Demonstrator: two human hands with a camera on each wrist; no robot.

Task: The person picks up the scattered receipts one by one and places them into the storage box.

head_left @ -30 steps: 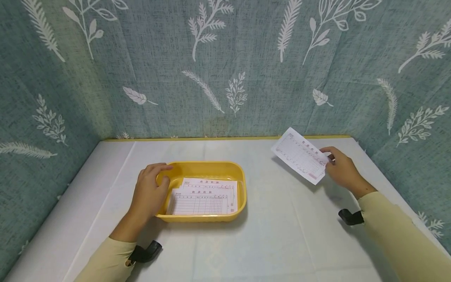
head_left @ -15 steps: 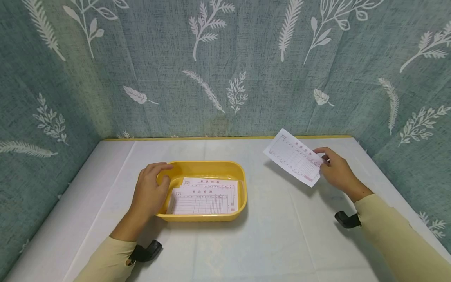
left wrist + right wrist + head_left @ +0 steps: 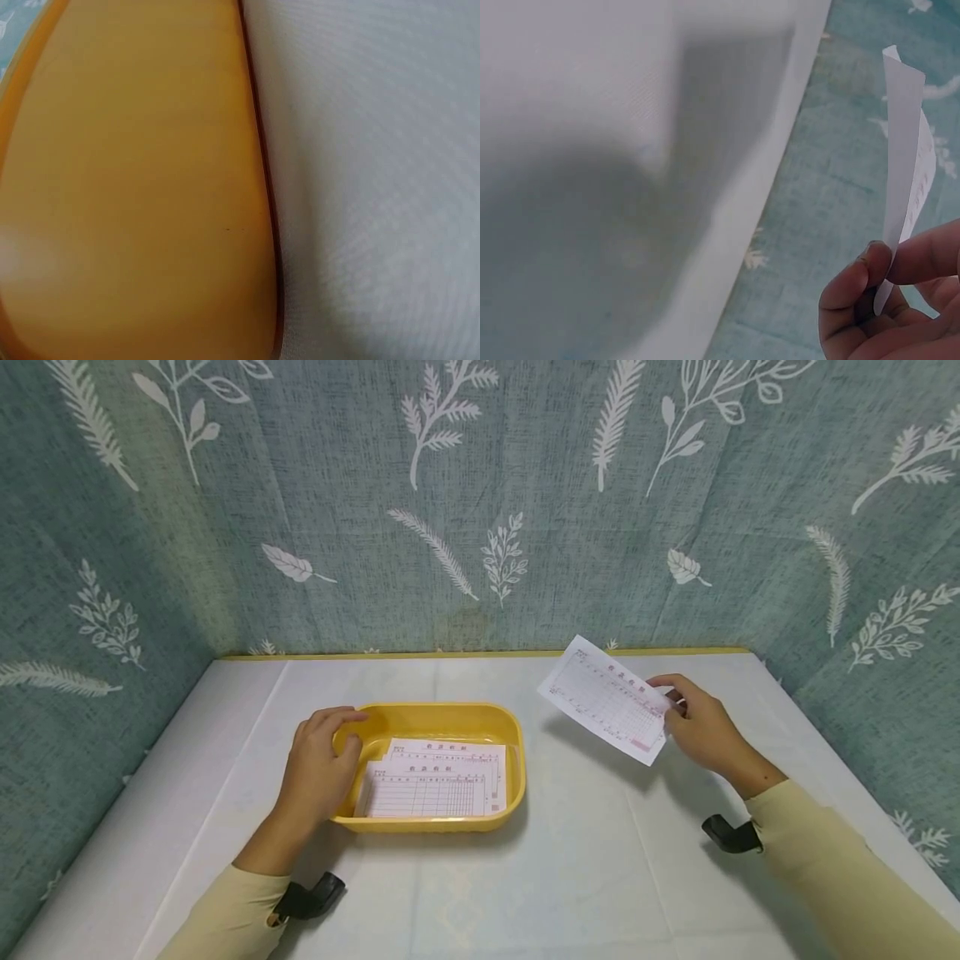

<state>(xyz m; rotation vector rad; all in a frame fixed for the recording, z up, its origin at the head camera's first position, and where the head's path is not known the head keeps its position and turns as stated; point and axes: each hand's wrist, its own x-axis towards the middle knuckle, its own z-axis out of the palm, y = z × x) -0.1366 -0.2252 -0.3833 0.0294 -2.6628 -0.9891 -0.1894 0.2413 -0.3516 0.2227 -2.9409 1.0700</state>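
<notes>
A printed receipt slip (image 3: 606, 700), white with red lettering and ruled columns, hangs tilted above the right part of the table. My right hand (image 3: 701, 722) pinches it by its right end; the right wrist view shows the slip (image 3: 904, 142) edge-on, curving up from between thumb and fingers. At the left end of a yellow plastic tray (image 3: 438, 718), my left hand (image 3: 318, 760) grips the rim, its thumb and index finger reaching over the inside. Several more receipt slips (image 3: 435, 789) lie overlapping in the tray. Only the tray's yellow wall (image 3: 142, 172) fills the left wrist view's left half.
A white cloth (image 3: 555, 877) covers the table. Green fabric (image 3: 465, 527) with white leaf prints rises behind it and on both sides. A yellow strip (image 3: 420, 654) runs along the back edge. Black wrist cameras (image 3: 311, 896) show at both sleeves.
My right hand has moved left with the receipt slip, bringing it nearer the tray. The left hand and the tray have stayed in place.
</notes>
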